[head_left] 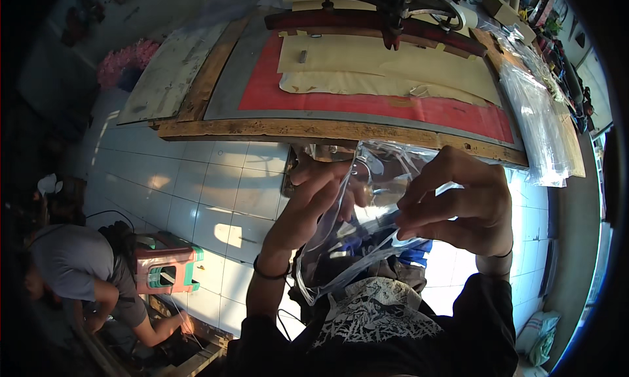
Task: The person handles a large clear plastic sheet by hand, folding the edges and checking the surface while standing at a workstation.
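Observation:
A clear plastic sheet (386,180) hangs between my hands in front of the table's near edge. It is creased and see-through, and its lower part falls toward my lap; whether it is a single layer or a bag I cannot tell. My left hand (308,203) grips its left side, with some fingers showing through the plastic. On the other side my right hand (462,197) pinches the sheet between thumb and fingers, the palm turned inward.
Ahead stands a wooden-edged table (314,129) with a red mat (314,103) and tan sheets (367,62) under a dark press bar (367,28). Clear plastic pieces (540,128) overhang its right end. At lower left, another person (78,259) bends beside a red-green stool (167,269).

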Demonstrator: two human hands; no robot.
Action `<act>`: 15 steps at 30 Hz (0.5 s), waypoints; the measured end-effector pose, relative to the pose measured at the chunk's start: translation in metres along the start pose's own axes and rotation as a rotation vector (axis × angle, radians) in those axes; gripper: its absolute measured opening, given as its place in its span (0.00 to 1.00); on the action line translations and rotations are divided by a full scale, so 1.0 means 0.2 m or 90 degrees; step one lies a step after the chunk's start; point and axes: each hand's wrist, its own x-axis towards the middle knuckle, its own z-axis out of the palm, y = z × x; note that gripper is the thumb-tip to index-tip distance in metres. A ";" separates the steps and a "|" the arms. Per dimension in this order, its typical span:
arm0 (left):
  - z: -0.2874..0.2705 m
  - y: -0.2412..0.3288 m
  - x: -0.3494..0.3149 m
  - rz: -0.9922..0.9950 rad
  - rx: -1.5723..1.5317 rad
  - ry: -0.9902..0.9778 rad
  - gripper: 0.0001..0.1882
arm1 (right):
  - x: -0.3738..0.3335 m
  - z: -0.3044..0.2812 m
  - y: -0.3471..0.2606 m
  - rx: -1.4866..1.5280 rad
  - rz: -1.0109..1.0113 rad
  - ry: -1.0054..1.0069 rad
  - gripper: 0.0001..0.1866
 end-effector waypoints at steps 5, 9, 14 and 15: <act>-0.03 0.14 0.18 0.025 0.064 -0.013 0.26 | -0.04 0.02 0.00 0.043 -0.001 0.025 0.13; -0.08 0.15 0.23 0.040 0.109 -0.005 0.18 | -0.09 0.01 0.03 0.051 0.001 -0.004 0.14; -0.08 0.17 0.23 0.025 0.218 0.048 0.12 | -0.10 0.04 0.05 0.049 0.044 -0.007 0.11; -0.06 0.16 0.23 0.034 0.234 0.057 0.11 | -0.11 0.04 0.05 0.049 0.041 -0.009 0.11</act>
